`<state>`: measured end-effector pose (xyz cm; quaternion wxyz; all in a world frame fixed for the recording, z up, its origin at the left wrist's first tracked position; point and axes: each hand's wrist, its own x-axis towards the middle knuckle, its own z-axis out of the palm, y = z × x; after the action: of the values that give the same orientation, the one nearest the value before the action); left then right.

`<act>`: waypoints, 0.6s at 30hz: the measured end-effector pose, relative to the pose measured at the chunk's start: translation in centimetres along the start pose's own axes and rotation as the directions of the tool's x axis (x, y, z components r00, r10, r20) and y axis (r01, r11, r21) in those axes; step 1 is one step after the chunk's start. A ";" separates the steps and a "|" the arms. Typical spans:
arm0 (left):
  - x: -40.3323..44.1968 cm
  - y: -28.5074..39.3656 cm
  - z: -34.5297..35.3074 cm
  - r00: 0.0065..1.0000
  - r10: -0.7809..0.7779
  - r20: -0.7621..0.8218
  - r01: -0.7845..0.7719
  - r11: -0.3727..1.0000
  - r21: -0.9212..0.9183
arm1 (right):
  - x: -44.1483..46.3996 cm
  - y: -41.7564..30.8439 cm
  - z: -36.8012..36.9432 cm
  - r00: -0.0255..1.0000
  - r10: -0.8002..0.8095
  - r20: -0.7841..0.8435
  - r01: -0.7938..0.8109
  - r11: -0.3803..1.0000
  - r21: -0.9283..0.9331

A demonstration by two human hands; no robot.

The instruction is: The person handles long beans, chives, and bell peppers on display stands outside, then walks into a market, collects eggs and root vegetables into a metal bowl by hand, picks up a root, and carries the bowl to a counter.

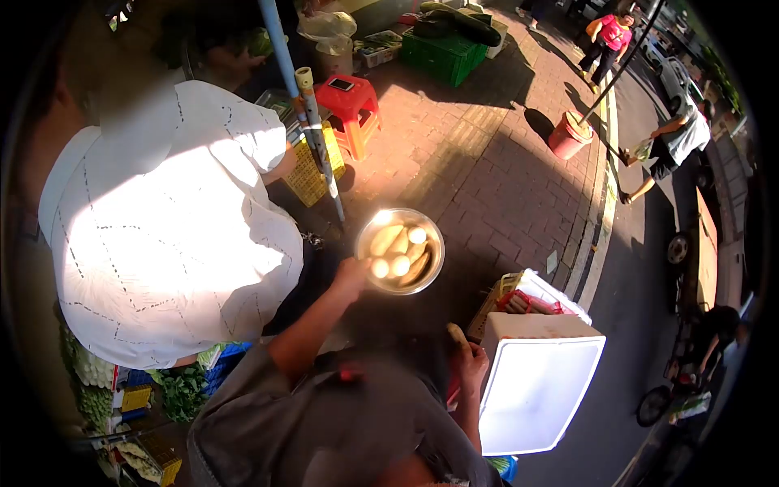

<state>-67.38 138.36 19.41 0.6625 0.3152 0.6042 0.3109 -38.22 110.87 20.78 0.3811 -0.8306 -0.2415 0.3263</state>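
Note:
My left hand (350,277) grips the near-left rim of a round metal bowl (441,254). Inside the bowl lie several pale yellow, elongated root vegetables (387,239), some with round, pale cut-looking ends. My right hand (472,362), lower and to the right, is closed around a slender pale-brown piece (456,332) that looks like a similar root; its tip sticks out above my fingers. The right hand is beside a white foam box (540,390) and apart from the bowl.
A person in a white shirt (170,235) stands close at my left, by a blue pole (280,49). Ahead are a red stool (349,101) with a phone (341,84), a yellow crate (310,174) and a green crate (442,53). Pedestrians and vehicles are on the road at right.

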 end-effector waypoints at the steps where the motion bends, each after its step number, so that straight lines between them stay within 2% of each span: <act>1: 2.2 1.2 0.5 1.000 0.009 -0.019 -0.009 1.000 0.005 | 2.1 -0.4 0.0 1.000 0.005 0.009 -0.005 1.000 0.008; 2: 3.8 3.2 1.4 0.999 0.017 -0.037 -0.016 1.000 0.009 | 4.5 -1.5 0.1 1.000 0.010 0.017 -0.010 1.000 0.014; 5: 9.8 9.0 3.9 0.973 0.074 -0.220 -0.079 0.997 -0.013 | 11.6 -5.4 -0.5 0.990 -0.122 0.065 0.116 0.989 0.096; 6: 11.3 10.3 4.3 0.959 0.068 -0.274 -0.076 0.997 -0.019 | 14.4 -5.8 -1.1 0.965 -0.243 0.094 0.238 0.969 0.065; 8: 14.7 13.3 4.7 0.979 0.104 -0.174 -0.140 0.968 -0.209 | 21.6 -4.6 -1.2 0.942 -0.322 0.091 0.322 0.947 0.014; 10: 18.5 15.6 4.6 0.955 0.078 -0.288 -0.116 0.986 -0.116 | 27.4 -5.5 -2.1 0.911 -0.398 0.108 0.400 0.917 0.007; 11: 19.8 16.7 5.0 0.945 0.070 -0.319 -0.148 0.963 -0.227 | 29.9 -6.7 -2.5 0.831 -0.543 0.119 0.543 0.839 0.032; 12: 19.7 19.0 5.9 0.935 0.061 -0.349 -0.185 0.925 -0.333 | 32.0 -9.3 -3.2 0.952 -0.247 0.180 0.232 0.968 0.100; 13: 22.6 18.6 3.6 0.834 0.499 -0.235 -0.472 0.866 0.163 | 33.9 -11.7 -3.2 0.952 -0.265 0.151 0.260 0.964 0.051; 14: 24.0 18.9 4.0 0.899 0.283 -0.335 -0.345 0.928 -0.141 | 35.4 -13.3 -3.7 0.952 -0.278 0.125 0.281 0.960 -0.008; 15: 24.3 20.4 4.5 0.902 0.211 -0.376 -0.320 0.913 -0.253 | 38.1 -13.4 -4.0 0.948 -0.281 0.152 0.292 0.955 -0.054; 16: 24.8 21.5 4.6 0.899 0.184 -0.397 -0.320 0.896 -0.308 | 39.9 -13.8 -4.1 0.946 -0.299 0.125 0.310 0.947 -0.085; 18: 26.6 24.0 4.7 0.905 0.152 -0.398 -0.302 0.888 -0.347 | 42.6 -15.1 -4.1 0.938 -0.337 0.082 0.337 0.941 0.018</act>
<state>-61.44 173.85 22.68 0.5490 0.1800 0.5967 0.5570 -9.05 145.56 19.50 0.4225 -0.7619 -0.3953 0.2912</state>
